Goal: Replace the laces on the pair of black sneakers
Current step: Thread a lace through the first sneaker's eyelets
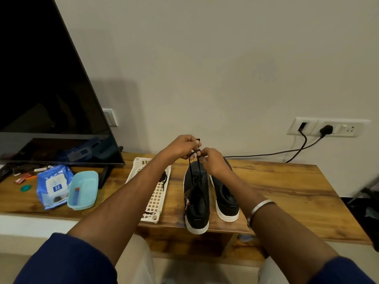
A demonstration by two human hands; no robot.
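left hand pinched black lace | right hand pinched same lace | above left sneaker | right sneaker beside it on table

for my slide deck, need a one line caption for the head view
Both hands, left hand and right hand, pinch a black lace above the left sneaker.

To your right of the sneakers the wooden table lies bare; on their left the white tray sits close (a narrow gap), with the television beyond.
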